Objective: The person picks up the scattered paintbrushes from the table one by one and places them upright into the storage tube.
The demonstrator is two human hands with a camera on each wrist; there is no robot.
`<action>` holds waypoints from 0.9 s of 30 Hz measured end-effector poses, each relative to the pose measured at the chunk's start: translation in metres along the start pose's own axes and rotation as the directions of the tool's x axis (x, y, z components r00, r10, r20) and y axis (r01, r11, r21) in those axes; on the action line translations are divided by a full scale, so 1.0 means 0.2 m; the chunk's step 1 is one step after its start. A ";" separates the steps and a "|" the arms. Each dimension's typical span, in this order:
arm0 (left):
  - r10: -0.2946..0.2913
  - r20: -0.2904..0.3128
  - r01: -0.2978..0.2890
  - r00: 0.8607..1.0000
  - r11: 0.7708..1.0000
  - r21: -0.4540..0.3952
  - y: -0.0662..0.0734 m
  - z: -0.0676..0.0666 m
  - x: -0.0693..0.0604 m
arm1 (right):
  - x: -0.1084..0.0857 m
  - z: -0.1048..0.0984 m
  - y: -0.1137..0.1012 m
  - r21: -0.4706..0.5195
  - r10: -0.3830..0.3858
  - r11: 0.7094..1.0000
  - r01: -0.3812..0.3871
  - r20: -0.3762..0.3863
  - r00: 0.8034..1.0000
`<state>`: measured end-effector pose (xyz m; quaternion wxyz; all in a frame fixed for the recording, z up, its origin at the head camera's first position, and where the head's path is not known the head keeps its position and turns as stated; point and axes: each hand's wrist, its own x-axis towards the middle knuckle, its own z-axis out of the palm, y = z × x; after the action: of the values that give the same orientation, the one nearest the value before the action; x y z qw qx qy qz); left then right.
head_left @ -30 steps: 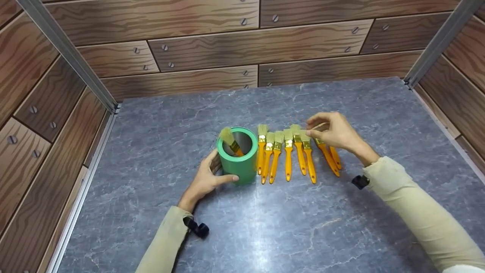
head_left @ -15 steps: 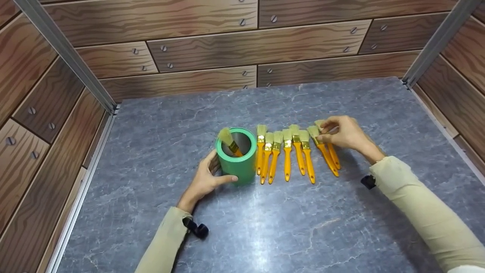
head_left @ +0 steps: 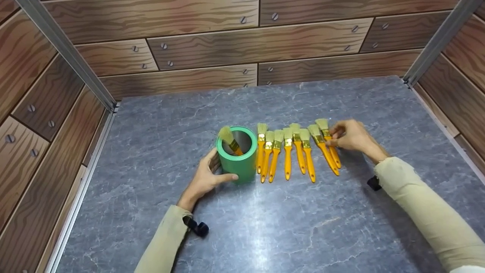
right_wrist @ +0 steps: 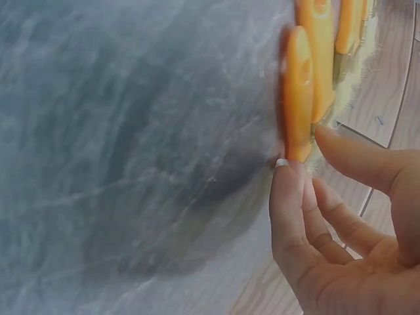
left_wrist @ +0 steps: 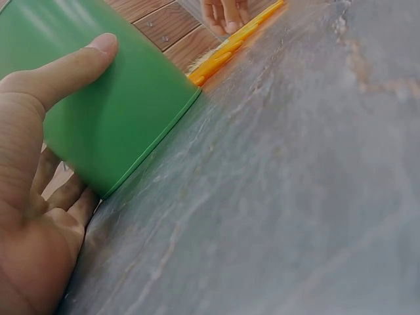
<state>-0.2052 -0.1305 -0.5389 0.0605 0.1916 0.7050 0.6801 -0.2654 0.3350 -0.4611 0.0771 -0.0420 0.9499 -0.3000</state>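
On the table (head_left: 303,227) before you, the can (head_left: 238,170) stands just left of the row of brushes (head_left: 288,159), with one brush (head_left: 232,142) in it, leaning toward the left rim. Your left hand (head_left: 206,177) is around the can's left side, your right hand (head_left: 353,136) at the rightmost brush (head_left: 334,154); the wall (head_left: 212,49) stands behind the table.

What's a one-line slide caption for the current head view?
Left hand holds a green cup with a brush inside; right hand at the rightmost paintbrush of eight on a gray table.
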 end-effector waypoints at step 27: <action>0.026 -0.002 -0.026 1.000 1.000 0.003 -0.01 0.00 0.00 | 0.02 0.00 0.03 0.103 0.149 0.981 -0.162 0.119 0.982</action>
<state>-0.2058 -0.1310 -0.5399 0.0508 0.2000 0.7034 0.6802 -0.2697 0.3389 -0.4655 0.1552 0.0203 0.9262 -0.3431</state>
